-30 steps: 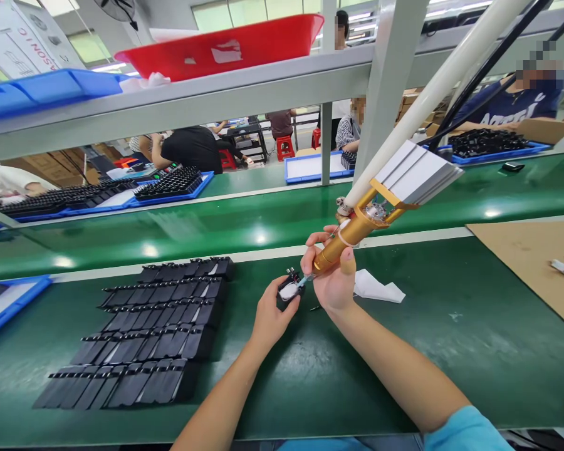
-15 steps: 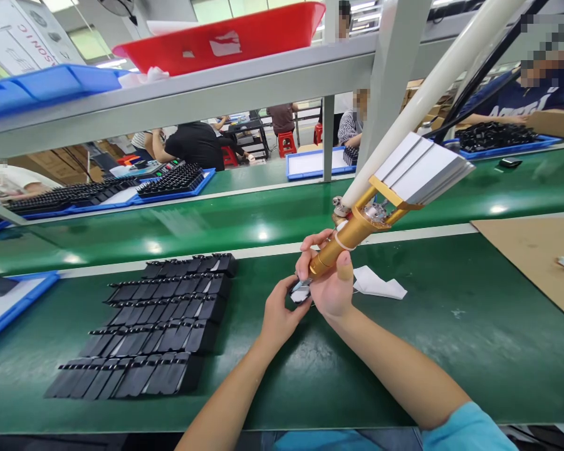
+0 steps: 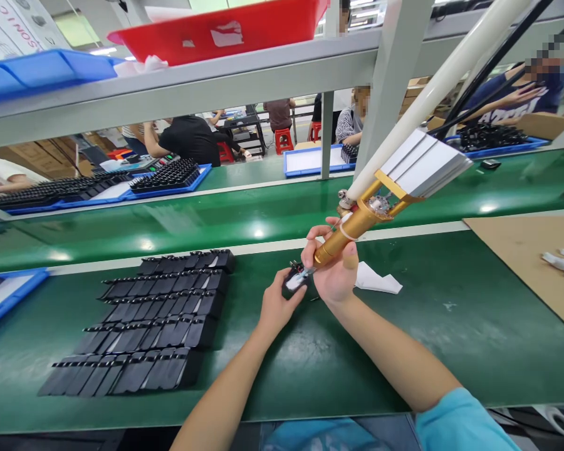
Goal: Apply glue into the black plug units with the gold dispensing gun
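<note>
My left hand (image 3: 278,302) is closed around a small black plastic housing (image 3: 288,289) with a white surface facing up. My right hand (image 3: 334,279) grips a gold cylindrical tool (image 3: 342,239), its fingers wrapped around the lower body. The tool slants down to the left, and its narrow pale tip (image 3: 303,274) meets the housing; whether it touches cannot be made out. At the tool's upper end sits a silver-white ribbed block (image 3: 425,164). To my left lie rows of black housings (image 3: 143,335) on the green bench (image 3: 343,369).
White paper (image 3: 378,279) lies right of my hands. Cardboard (image 3: 521,250) with white strips covers the right side. A white pipe (image 3: 432,81) slants down to the tool. A blue-edged tray (image 3: 14,297) stands far left. Overhead runs a shelf (image 3: 216,88). Co-workers sit beyond.
The housing in my left hand has tipped so more of its top shows, and the hand has shifted slightly left. My right hand and the tool have moved slightly right.
</note>
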`<state>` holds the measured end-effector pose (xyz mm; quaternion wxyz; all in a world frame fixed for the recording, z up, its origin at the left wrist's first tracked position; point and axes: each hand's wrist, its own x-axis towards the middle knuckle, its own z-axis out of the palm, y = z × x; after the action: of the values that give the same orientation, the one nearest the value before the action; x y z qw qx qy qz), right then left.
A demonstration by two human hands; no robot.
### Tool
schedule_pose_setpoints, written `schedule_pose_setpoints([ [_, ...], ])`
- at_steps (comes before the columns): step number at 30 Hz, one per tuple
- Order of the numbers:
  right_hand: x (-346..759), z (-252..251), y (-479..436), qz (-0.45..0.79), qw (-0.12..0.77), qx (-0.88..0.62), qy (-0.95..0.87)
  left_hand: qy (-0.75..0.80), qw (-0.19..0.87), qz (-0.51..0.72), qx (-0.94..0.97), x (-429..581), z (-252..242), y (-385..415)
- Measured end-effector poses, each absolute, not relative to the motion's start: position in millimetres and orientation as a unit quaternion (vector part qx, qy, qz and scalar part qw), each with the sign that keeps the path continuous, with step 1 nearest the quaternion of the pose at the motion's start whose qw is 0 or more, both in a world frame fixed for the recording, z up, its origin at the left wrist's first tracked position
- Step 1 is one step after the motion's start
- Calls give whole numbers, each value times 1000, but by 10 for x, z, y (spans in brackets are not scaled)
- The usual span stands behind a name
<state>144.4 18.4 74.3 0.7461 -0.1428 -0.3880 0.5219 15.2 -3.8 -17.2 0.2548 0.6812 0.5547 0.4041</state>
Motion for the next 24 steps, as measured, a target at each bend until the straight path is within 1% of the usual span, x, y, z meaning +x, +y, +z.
schedule_pose_setpoints([
  [6, 1644, 631, 327, 468, 766, -168, -408, 590, 253, 349, 683, -36, -352, 181],
  [11, 2105, 466, 372, 357, 765, -331, -422, 572, 254, 337, 704, -94, -451, 261],
  [15, 2483, 273, 357, 264, 731, -446, -444, 566, 247, 332, 713, -96, -504, 266],
  [21, 2888, -37, 306, 179, 658, -514, -521, 574, 228, 338, 710, -57, -565, 258],
  [24, 2994, -110, 248, 90, 629, -543, -549, 572, 217, 343, 713, 0, -548, 205],
])
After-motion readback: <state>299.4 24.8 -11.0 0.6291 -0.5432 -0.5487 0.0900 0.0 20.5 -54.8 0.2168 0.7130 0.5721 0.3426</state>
